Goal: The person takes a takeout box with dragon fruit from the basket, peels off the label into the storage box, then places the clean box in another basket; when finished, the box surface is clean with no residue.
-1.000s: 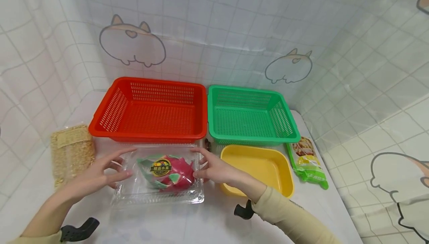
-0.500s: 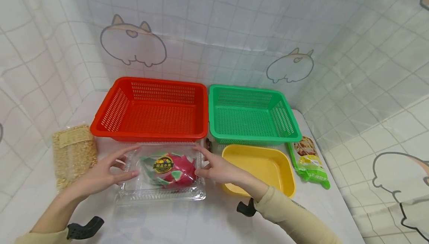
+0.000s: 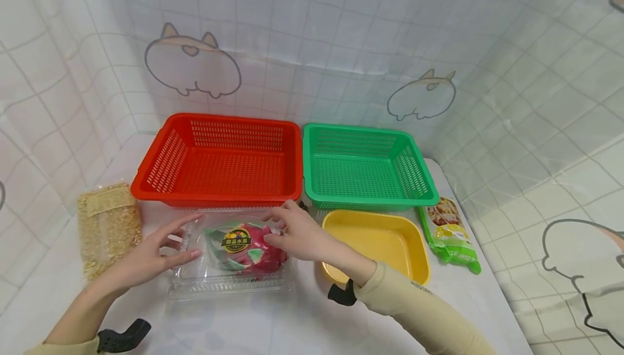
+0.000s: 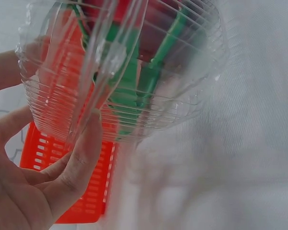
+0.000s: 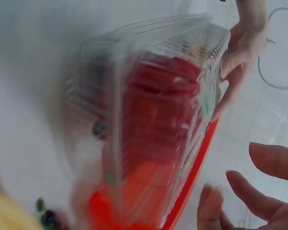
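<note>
Two bare hands are working at one clear, ribbed plastic clamshell box point(image 3: 219, 278), which is lying in front of you at the near side of the red basket. Inside it, a red-and-green dragon fruit point(image 3: 265, 260) is showing through the lid, and a round, dark label point(image 3: 236, 240) is sitting on top. Your left hand point(image 3: 141, 257) is holding the box at its left end; in the left wrist view the thumb is pressing the clear rim while other fingers are lying along the far side. Your right hand point(image 3: 299, 233) is hovering by the box's right end, its fingers loosely bent, spread and holding nothing; the right wrist view is showing them apart from the plastic.

Beyond the box, a red perforated plastic basket point(image 3: 229, 173) is standing just beside a smaller green perforated plastic basket point(image 3: 356, 176). A yellow rectangular plastic tub point(image 3: 377, 244) is sitting near your right forearm, in front of the green basket. To your left, a clear bag of pale yellow grains point(image 3: 109, 230) is lying flat; to your far right, a green-and-yellow printed packet point(image 3: 450, 233) is lying beside the tub. All of these are resting on a white table point(image 3: 253, 325).
</note>
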`<state>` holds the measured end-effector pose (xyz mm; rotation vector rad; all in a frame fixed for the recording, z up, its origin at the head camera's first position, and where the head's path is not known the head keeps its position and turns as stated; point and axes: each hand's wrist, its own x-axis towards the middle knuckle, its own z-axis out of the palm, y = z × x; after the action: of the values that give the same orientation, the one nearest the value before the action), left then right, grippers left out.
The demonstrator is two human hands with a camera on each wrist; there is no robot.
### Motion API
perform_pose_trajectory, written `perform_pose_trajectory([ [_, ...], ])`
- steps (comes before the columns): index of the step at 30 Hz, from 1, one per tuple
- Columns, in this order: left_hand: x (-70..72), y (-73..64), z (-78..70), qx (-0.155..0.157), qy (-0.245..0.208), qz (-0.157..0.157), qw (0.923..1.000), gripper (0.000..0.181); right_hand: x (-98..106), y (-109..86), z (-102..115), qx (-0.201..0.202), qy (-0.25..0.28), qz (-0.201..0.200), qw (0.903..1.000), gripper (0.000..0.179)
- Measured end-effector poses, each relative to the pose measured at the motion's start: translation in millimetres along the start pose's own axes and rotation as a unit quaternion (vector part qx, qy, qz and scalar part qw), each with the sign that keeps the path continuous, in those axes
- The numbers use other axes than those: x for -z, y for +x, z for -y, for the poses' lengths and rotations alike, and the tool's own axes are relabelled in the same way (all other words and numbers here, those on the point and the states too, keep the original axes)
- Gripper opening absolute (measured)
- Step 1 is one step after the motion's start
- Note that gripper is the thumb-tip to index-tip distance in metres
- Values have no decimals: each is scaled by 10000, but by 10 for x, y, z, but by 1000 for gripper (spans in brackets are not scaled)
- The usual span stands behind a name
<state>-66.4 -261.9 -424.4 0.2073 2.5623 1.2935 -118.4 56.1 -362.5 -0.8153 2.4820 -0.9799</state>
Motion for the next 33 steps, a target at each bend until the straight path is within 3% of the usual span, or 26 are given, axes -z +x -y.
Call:
perform_pose_trajectory([
  [7, -9, -4, 25, 18, -2, 4, 10000, 83, -206, 348, 181, 40, -341, 566, 9978, 37],
  [11, -12, -7, 26, -1, -4, 6, 10000, 82, -306, 468, 231, -59, -703, 690, 9951, 37],
  [22, -8, 2, -4, -91, 10, 16, 10000, 83, -392, 510, 257, -251, -1175, 643, 9907, 35],
  [33, -41, 6, 8, -122, 47, -31, 9999, 84, -402, 505, 234, 112, -1352, 557, 9892, 36],
])
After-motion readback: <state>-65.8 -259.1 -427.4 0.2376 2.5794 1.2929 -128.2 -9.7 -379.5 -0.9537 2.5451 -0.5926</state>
